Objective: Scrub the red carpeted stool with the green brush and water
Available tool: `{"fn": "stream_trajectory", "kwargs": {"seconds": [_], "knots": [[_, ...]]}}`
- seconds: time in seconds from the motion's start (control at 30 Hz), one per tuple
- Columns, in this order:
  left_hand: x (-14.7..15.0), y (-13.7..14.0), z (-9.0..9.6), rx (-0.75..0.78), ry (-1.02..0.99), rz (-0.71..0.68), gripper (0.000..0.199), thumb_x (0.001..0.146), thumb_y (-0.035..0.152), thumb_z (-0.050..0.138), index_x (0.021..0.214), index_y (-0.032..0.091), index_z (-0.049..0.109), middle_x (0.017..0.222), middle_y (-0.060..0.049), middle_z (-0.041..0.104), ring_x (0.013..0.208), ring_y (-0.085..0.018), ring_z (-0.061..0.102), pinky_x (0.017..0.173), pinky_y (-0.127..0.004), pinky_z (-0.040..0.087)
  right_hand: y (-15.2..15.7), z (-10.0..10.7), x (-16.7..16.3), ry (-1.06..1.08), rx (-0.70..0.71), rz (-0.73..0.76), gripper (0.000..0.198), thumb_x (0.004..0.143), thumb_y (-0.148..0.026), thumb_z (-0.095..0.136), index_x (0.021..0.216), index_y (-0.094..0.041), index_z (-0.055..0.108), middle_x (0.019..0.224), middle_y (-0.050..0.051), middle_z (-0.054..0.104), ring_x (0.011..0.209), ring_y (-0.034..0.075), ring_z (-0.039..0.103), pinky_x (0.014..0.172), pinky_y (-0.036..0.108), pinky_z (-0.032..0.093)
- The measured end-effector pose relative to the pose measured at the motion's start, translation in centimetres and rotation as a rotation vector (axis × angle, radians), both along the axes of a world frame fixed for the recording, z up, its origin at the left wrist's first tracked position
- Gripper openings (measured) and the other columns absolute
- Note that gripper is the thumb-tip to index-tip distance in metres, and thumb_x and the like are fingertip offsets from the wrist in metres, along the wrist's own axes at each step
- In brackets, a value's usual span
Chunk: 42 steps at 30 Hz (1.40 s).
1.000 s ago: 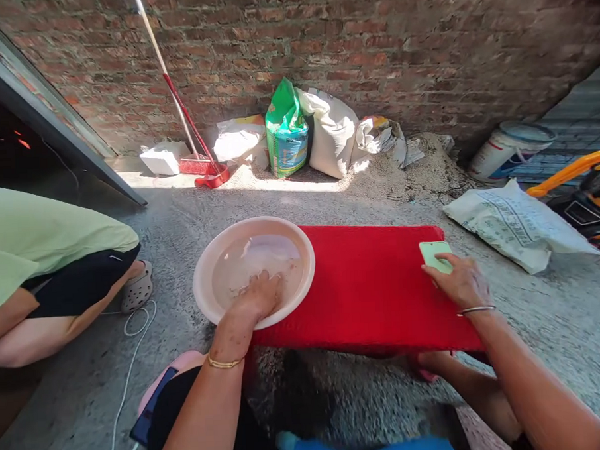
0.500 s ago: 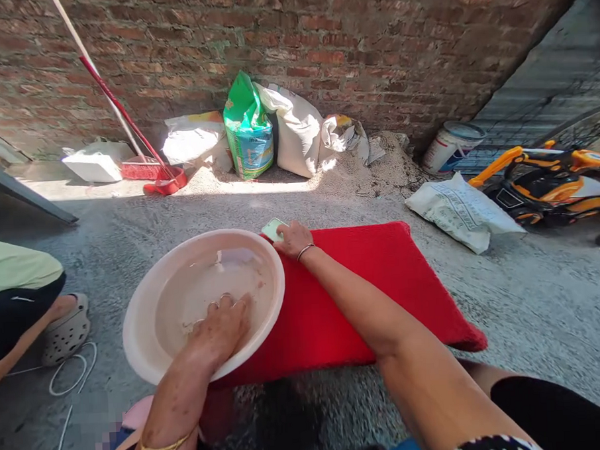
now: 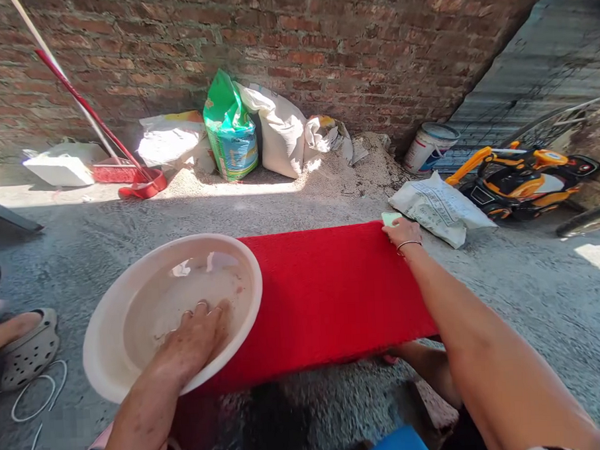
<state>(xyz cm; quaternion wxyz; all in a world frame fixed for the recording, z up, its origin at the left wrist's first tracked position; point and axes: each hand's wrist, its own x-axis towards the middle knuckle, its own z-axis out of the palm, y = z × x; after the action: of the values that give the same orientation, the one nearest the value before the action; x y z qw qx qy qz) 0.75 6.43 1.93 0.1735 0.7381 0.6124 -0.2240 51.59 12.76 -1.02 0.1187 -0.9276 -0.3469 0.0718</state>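
Observation:
My left hand (image 3: 198, 332) is dipped into a pale pink basin (image 3: 100, 340) of cloudy water. Its fingers point down and apart, with the tips under the surface, and nothing shows in its grasp. At the far right corner of a red, fuzzy-covered board or low bench top (image 3: 327, 290), my right hand (image 3: 402, 232) is closed on a pale green flat block (image 3: 390, 218). Only one end of that block shows beyond the fingers, so its exact kind is unclear. The basin rests on the left part of the red surface.
Sacks, including a green one (image 3: 231, 138), stand by the brick wall. A red dustpan (image 3: 144, 184), a bucket (image 3: 430, 146), a white bag (image 3: 441, 209) and a yellow-black toy digger (image 3: 527, 178) lie beyond. At left are another person's clog (image 3: 32, 349) and a white cable (image 3: 32, 399).
My right hand has moved the pale green block rightward along the red surface's far edge, from beside the basin to the far right corner. My left hand stays in the basin. The view has shifted right.

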Motion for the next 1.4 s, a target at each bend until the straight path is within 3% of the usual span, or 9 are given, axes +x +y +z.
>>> {"fn": "stream_trajectory", "kwargs": {"seconds": [0.1, 0.2, 0.37, 0.5, 0.63, 0.8, 1.17, 1.3, 1.4], "knots": [[0.6, -0.3, 1.0, -0.022, 0.016, 0.003, 0.058, 0.106, 0.029, 0.033, 0.162, 0.024, 0.047, 0.156, -0.023, 0.051, 0.138, -0.041, 0.056, 0.105, -0.056, 0.053, -2.6, 0.9, 0.7, -0.008, 0.021, -0.097, 0.049, 0.092, -0.049, 0.061, 0.13, -0.021, 0.073, 0.128, 0.025, 0.066, 0.12, 0.037, 0.063, 0.084, 0.047, 0.049], [0.9, -0.6, 1.5, -0.034, 0.001, 0.014, 0.058, 0.106, 0.028, 0.032, 0.162, 0.025, 0.047, 0.156, -0.021, 0.051, 0.138, -0.04, 0.055, 0.106, -0.055, 0.052, -3.1, 1.1, -2.1, 0.006, 0.093, -0.057, 0.053, 0.094, -0.051, 0.056, 0.135, -0.019, 0.068, 0.129, 0.024, 0.065, 0.118, 0.035, 0.064, 0.084, 0.045, 0.05], [0.6, -0.7, 1.2, 0.013, -0.045, 0.0, 0.055, 0.104, 0.03, 0.035, 0.158, 0.024, 0.049, 0.148, -0.021, 0.056, 0.133, -0.038, 0.057, 0.103, -0.055, 0.052, -1.5, 0.0, -15.1, 0.078, 0.14, 0.325, 0.047, 0.089, -0.053, 0.069, 0.127, -0.025, 0.071, 0.125, 0.011, 0.066, 0.105, 0.023, 0.066, 0.085, 0.032, 0.048], [0.4, -0.6, 0.6, 0.04, -0.051, -0.018, 0.055, 0.102, 0.028, 0.037, 0.156, 0.024, 0.051, 0.142, -0.021, 0.058, 0.13, -0.038, 0.059, 0.099, -0.052, 0.054, -0.6, -0.6, -26.6, 0.131, 0.06, 0.688, 0.043, 0.093, -0.055, 0.066, 0.129, -0.03, 0.07, 0.124, 0.008, 0.063, 0.105, 0.023, 0.066, 0.083, 0.03, 0.048], [0.1, -0.4, 0.0, 0.045, -0.076, -0.02, 0.056, 0.101, 0.029, 0.037, 0.155, 0.022, 0.051, 0.143, -0.022, 0.058, 0.13, -0.039, 0.058, 0.098, -0.054, 0.054, 0.2, -0.8, -30.8, 0.085, 0.008, 0.828, 0.039, 0.1, -0.049, 0.057, 0.133, -0.031, 0.069, 0.128, 0.01, 0.061, 0.112, 0.024, 0.064, 0.09, 0.031, 0.048], [0.2, -0.2, 0.1, 0.004, -0.043, -0.022, 0.057, 0.104, 0.031, 0.031, 0.158, 0.023, 0.048, 0.145, -0.02, 0.056, 0.133, -0.039, 0.057, 0.105, -0.055, 0.051, 0.8, -1.0, -25.4, 0.04, -0.026, 0.692, 0.048, 0.094, -0.052, 0.066, 0.137, -0.03, 0.067, 0.132, 0.011, 0.06, 0.117, 0.026, 0.063, 0.095, 0.033, 0.048], [0.6, -0.2, 1.1, -0.053, -0.006, -0.003, 0.061, 0.107, 0.03, 0.024, 0.165, 0.021, 0.04, 0.157, -0.022, 0.048, 0.142, -0.042, 0.051, 0.109, -0.057, 0.048, -5.7, -1.9, -1.1, 0.074, 0.097, -0.024, 0.05, 0.091, -0.051, 0.064, 0.13, -0.021, 0.071, 0.131, 0.021, 0.063, 0.116, 0.032, 0.063, 0.088, 0.041, 0.045], [0.3, -0.2, 0.3, -0.013, -0.001, 0.003, 0.058, 0.107, 0.032, 0.028, 0.162, 0.026, 0.044, 0.155, -0.02, 0.051, 0.139, -0.04, 0.054, 0.108, -0.057, 0.049, -7.8, -1.1, 1.5, 0.072, 0.121, -0.133, 0.046, 0.088, -0.046, 0.065, 0.122, -0.017, 0.073, 0.124, 0.027, 0.066, 0.112, 0.037, 0.063, 0.083, 0.045, 0.046], [0.3, -0.3, 0.4, -0.008, -0.014, 0.002, 0.057, 0.107, 0.031, 0.03, 0.161, 0.027, 0.046, 0.152, -0.019, 0.053, 0.138, -0.039, 0.055, 0.107, -0.056, 0.05, -7.2, -0.8, -1.2, 0.06, 0.202, -0.082, 0.043, 0.087, -0.046, 0.066, 0.119, -0.018, 0.073, 0.119, 0.023, 0.069, 0.112, 0.036, 0.064, 0.086, 0.044, 0.048]]}}
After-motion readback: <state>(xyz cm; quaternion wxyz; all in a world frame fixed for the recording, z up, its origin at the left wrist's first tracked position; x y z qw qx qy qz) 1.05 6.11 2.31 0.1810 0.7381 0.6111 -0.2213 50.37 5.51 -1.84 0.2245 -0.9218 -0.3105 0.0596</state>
